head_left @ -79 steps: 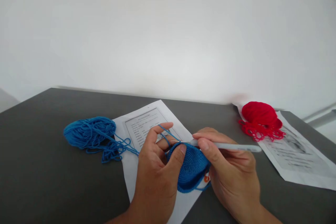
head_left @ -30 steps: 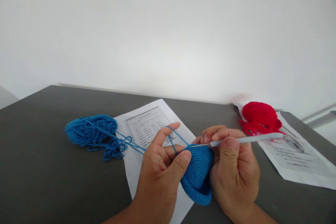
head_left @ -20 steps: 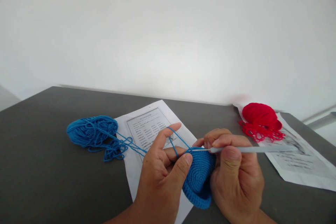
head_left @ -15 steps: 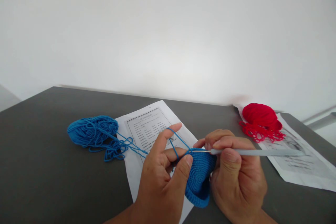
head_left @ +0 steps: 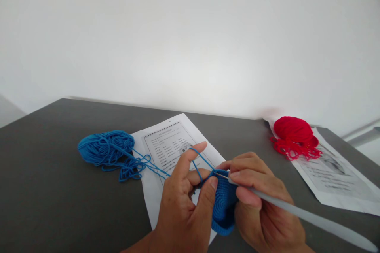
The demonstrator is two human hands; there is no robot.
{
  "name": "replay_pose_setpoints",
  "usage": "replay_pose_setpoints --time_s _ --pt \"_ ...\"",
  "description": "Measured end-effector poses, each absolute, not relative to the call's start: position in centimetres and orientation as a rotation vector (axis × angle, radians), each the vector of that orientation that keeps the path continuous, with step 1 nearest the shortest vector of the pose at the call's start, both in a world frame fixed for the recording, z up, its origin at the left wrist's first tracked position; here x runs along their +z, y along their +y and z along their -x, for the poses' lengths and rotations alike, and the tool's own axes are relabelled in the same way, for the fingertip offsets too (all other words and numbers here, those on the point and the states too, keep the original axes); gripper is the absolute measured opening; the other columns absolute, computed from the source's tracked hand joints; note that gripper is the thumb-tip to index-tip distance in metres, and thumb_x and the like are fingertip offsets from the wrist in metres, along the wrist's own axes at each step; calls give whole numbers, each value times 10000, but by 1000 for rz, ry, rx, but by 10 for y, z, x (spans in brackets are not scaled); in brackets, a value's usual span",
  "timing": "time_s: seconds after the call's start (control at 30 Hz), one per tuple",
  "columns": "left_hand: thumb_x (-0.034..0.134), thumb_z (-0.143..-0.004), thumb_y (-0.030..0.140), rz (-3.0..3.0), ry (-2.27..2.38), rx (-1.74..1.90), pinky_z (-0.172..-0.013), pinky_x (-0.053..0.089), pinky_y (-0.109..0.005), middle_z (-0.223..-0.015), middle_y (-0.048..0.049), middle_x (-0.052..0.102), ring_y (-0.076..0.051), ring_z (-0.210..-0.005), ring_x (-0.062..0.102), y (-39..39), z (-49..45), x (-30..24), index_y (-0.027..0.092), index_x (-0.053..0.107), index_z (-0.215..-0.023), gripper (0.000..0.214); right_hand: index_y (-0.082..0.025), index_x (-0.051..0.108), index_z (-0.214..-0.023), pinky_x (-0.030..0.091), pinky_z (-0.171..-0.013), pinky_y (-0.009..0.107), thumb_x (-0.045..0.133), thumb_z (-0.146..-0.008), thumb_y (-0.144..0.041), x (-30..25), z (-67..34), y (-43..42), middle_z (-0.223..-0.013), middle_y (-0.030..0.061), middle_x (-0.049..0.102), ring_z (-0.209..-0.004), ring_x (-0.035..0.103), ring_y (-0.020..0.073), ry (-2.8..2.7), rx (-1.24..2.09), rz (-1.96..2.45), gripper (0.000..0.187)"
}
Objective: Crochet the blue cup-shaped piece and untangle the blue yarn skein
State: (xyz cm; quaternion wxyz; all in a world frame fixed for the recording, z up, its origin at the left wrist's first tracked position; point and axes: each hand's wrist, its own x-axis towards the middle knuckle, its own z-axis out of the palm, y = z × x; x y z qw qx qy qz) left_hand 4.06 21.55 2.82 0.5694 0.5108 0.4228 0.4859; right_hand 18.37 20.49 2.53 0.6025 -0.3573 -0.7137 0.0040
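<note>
My left hand (head_left: 187, 201) pinches the edge of a blue crocheted piece (head_left: 222, 205), round and cupped, between thumb and fingers. Over its raised index finger runs a strand of blue yarn (head_left: 204, 159) that leads down to the piece's top edge. My right hand (head_left: 264, 201) grips a crochet hook (head_left: 308, 214) with a thick grey handle, tilted down to the right. The hook's thin metal tip meets the top edge of the piece, beside the left thumb. Fingers hide part of the piece's right side.
A ball of blue yarn (head_left: 105, 148) with loose loops lies on the dark table (head_left: 74, 209) at left. Under my hands is a printed sheet (head_left: 157, 142). At right, a red yarn ball (head_left: 293, 129) rests on another printed sheet (head_left: 335, 178). A white wall (head_left: 190, 39) stands behind.
The crochet hook has swung from nearly level to a slant, its handle end now lower right and nearer. My right hand has turned with it. The left hand has barely moved.
</note>
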Motion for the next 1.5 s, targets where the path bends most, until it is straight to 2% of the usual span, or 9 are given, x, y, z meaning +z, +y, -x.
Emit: replay_pose_setpoints --time_s 0.2,0.37,0.5,0.6,0.87,1.03,1.17,1.33,1.5 --pt "767 -860 318 -1037 951 1126 -591 489 -208 -661 21 691 -141 -604 635 216 -43 36 191 596 -1351 535 -182 680 -1118 580 -751 358 555 -1010 -111 15 -178 206 -923 66 686 -884 680 195 -1566 72 893 179" --pt "741 -894 314 -1018 954 1140 -525 443 -186 -781 2 745 -113 -565 582 225 -40 37 222 496 -1373 546 -223 764 -1046 595 -790 275 649 -930 -31 22 -175 210 -955 32 743 -959 710 162 -1405 243 910 252" --pt "743 -887 260 -1093 973 1261 -708 566 -245 -847 -17 772 -181 -791 729 233 -36 38 218 514 -1307 480 -223 798 -1012 606 -802 265 702 -867 4 29 -174 212 -912 21 766 -925 725 154 -1385 348 867 286" --pt "730 -893 232 -1139 983 1288 -827 581 -272 -862 -17 795 -184 -861 752 237 -34 41 211 542 -1255 408 -248 805 -1027 599 -757 247 716 -889 -41 23 -171 211 -811 2 730 -910 714 150 -1274 464 845 264" --pt "808 -805 200 -1099 909 1156 -705 558 -221 -775 6 812 -151 -726 746 243 -33 49 200 581 -1185 443 -295 822 -988 579 -833 251 742 -948 -210 17 -174 207 -738 -3 725 -953 691 145 -1109 767 812 123" --pt "839 -752 161 -1104 856 1079 -697 547 -215 -737 5 808 -158 -720 753 251 -28 52 189 609 -1150 461 -236 805 -757 576 -770 226 800 -888 -304 26 -177 209 -645 9 704 -833 698 144 -987 927 843 147" --pt "815 -763 140 -1158 854 1029 -710 549 -229 -751 -7 816 -161 -719 750 255 -25 52 181 631 -1125 409 -231 821 -812 574 -679 216 836 -844 -344 25 -179 211 -641 14 719 -657 671 115 -899 1013 888 118" --pt "825 -786 190 -1090 874 1040 -631 524 -220 -736 -12 796 -144 -654 709 258 -24 47 165 651 -1107 366 -265 850 -950 570 -608 236 807 -871 -234 24 -178 212 -719 25 751 -656 686 137 -1125 746 968 95" --pt "893 -756 277 -925 835 1059 -602 534 -247 -728 -12 766 -167 -623 701 257 -24 42 173 589 -1319 648 -236 797 -1187 617 -676 337 640 -880 -17 38 -178 208 -857 52 778 -796 729 199 -1614 300 896 408"
